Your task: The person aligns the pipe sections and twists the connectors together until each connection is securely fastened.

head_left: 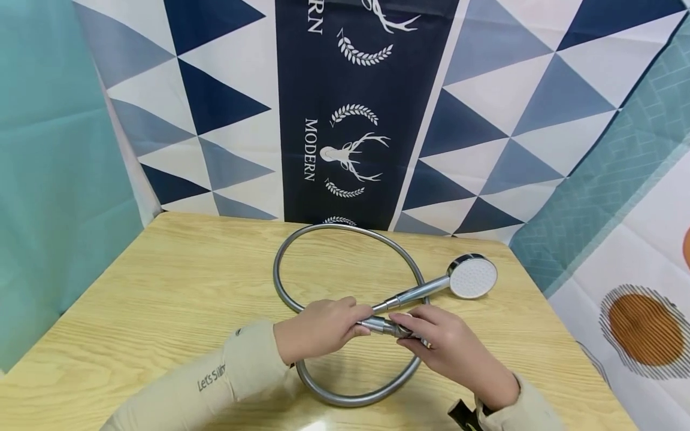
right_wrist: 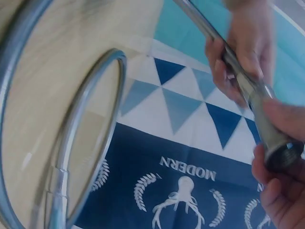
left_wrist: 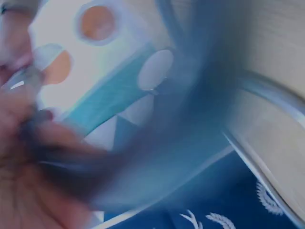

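A silver shower hose (head_left: 356, 401) loops across the wooden table, and its metal end fitting (head_left: 374, 324) is between the two hands. My left hand (head_left: 326, 326) grips the hose just behind that fitting, fingers curled round it. With thumb and fingers, my right hand (head_left: 444, 341) pinches the fitting's far end; the right wrist view shows the flared connector (right_wrist: 268, 121) there. Beyond the hands lies a chrome shower head (head_left: 473, 276) with a white face, its handle joined to the hose's other end. In the left wrist view, a blurred dark band hides much of the work.
The wooden table (head_left: 178, 281) meets a patterned cloth (head_left: 345, 120) with triangles and deer heads at the back. Teal cloth (head_left: 48, 179) hangs on the left; a white cloth with orange circles (head_left: 644, 329) is on the right. The hose loop surrounds the hands' work area.
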A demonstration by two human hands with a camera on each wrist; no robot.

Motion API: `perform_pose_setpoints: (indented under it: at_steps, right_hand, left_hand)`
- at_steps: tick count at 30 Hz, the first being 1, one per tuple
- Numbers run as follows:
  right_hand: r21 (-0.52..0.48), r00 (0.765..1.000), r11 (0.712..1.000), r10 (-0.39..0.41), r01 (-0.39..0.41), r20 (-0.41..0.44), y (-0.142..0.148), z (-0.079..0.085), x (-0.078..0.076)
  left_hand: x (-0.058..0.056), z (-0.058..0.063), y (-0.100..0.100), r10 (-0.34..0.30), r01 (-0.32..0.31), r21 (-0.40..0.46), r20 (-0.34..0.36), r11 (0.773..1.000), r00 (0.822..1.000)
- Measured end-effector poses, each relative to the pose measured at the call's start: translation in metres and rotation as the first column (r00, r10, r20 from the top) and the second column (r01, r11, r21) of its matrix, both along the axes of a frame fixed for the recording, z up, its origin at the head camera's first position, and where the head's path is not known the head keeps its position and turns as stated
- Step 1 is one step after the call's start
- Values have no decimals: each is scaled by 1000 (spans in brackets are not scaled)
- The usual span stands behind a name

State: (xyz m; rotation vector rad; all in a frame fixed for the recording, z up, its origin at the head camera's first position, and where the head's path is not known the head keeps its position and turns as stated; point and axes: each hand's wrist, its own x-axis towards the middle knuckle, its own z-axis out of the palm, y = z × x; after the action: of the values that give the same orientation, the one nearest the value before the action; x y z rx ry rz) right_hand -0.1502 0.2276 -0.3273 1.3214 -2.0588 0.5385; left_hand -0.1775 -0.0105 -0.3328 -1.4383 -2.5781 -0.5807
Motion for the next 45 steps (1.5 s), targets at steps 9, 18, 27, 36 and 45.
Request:
perform_pose_setpoints:
  at_steps: [9,18,27,36,45]
  right_hand:
    - [-28,996,999,-23,25,84,4,2,-1]
    - [-64,990,998,29,-20,140,5,3,-3]
    - [-9,992,999,-29,31,126,2,7,0]
    - [-13,985,998,-65,68,158,3,7,1]
    - [4,982,999,-45,45,182,5,9,1]
  left_hand:
    - [10,23,12,140,-105,-122,327,987,934]
    - [7,20,10,81,-79,-20,344,997,936]
    - [-6,10,5,-70,36,112,316,993,946]
    - [-4,1,8,-7,-95,254,373,963,928]
    - [-5,4,7,-77,-38,276,395,960,916]
